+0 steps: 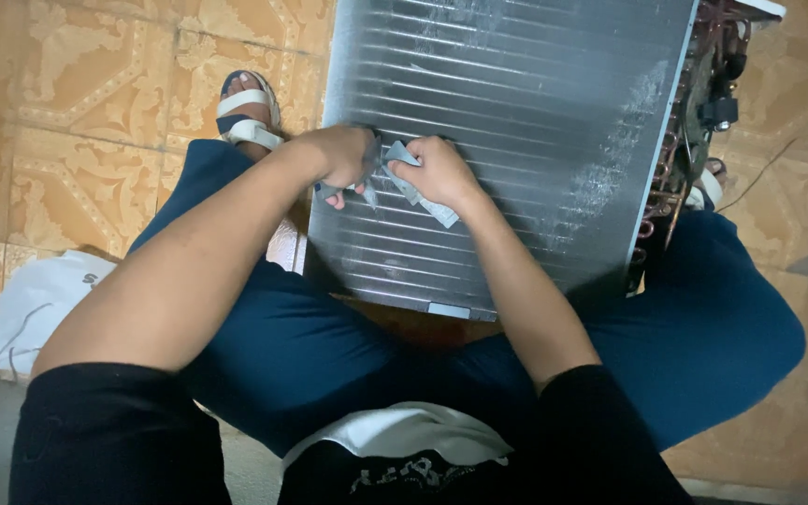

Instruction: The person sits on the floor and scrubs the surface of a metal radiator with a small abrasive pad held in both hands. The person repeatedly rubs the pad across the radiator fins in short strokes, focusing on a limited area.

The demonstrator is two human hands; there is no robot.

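A finned metal coil unit (516,103) from an air conditioner stands tilted between my knees. My left hand (340,154) presses against its fins and grips a small dark-handled tool; its tip is hidden behind my fingers. My right hand (437,171) sits beside it, closed on a folded grey-white rag (423,194) held against the fins. The two hands nearly touch. Pale scuffed patches mark the fins on the right side.
Copper tubes and wiring (703,112) run down the unit's right edge. My blue trouser legs (722,318) flank the unit, with a sandalled foot (247,112) on the patterned tile floor (77,122). A white plastic bag (35,304) lies at the left.
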